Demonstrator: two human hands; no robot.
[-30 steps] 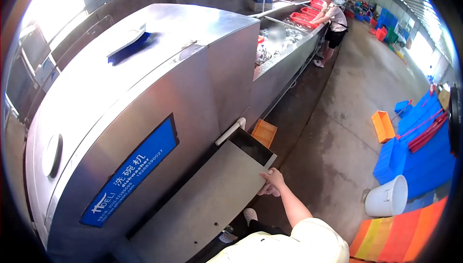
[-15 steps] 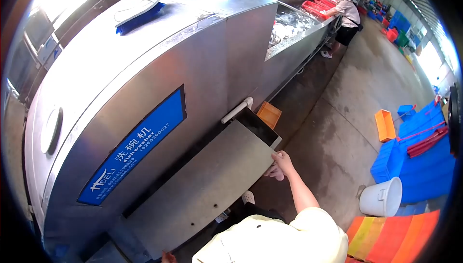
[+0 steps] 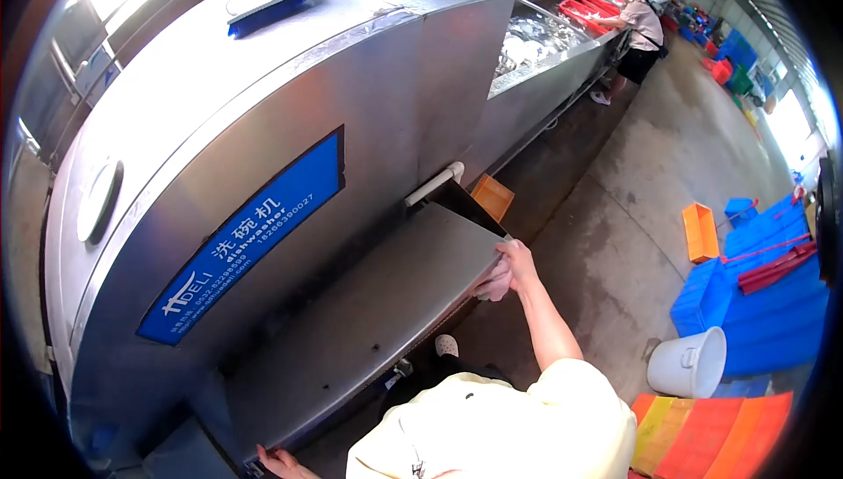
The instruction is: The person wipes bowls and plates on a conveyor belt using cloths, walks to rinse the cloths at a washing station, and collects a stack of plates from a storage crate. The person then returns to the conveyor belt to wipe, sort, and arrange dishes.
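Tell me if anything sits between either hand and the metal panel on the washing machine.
Nothing visible does. The right hand already grips the metal panel at its far corner, the left hand its near corner.

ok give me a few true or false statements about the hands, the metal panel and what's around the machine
1. The right hand grips the far corner of the metal panel. True.
2. The left hand rests on top of the machine by the brush. False: it holds the panel's near lower corner, and the blue brush lies untouched on the dishwasher.
3. A white bucket stands on the floor to the right. True.
4. The sign on the machine is red. False: it is blue with white lettering.
5. Another person stands at the far end of the line. True.
6. The crates stacked at right are all green. False: the blue crates dominate, with an orange crate beside them.
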